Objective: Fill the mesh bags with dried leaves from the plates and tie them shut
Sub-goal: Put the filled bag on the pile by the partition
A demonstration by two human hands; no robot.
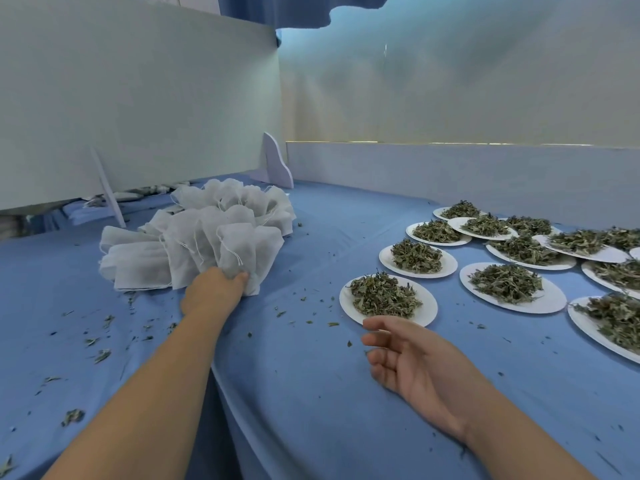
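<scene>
Heap of white drawstring mesh bags (207, 237) lies limp on the blue cloth-covered surface (294, 393). Every bag I can see in it looks flat and empty, with the strings loose.

Left hand (214, 289) is at the heap's near edge, fingers curled into the fabric, gripping the corner of the nearest bag. Right hand (412, 362) is well to the right of the heap, palm turned up, fingers relaxed and apart, holding nothing. Its fingertips are just short of the nearest plate's rim.

White round paper plates (344, 301) are spread out to the right of the heap, each piled with dried green leaves (384, 296). None looks drawn down.

My read is that one bag is being picked and this round's filling and tying are not yet begun. Most of the stock is unfilled.

Leaf crumbs (100, 355) are scattered on the near side of the heap, mostly to its left.

Hard to make out:
- Beyond the heap, under the lower edge of the pale upright board (138, 116), sits a row of pale lumps. They may be finished bags, but I cannot tell.
- The plates farthest right of the heap are cut by the frame, so the count is unsure.
- The left fingertips are buried in fabric, so I can't say whether they hold one bag or several.
</scene>
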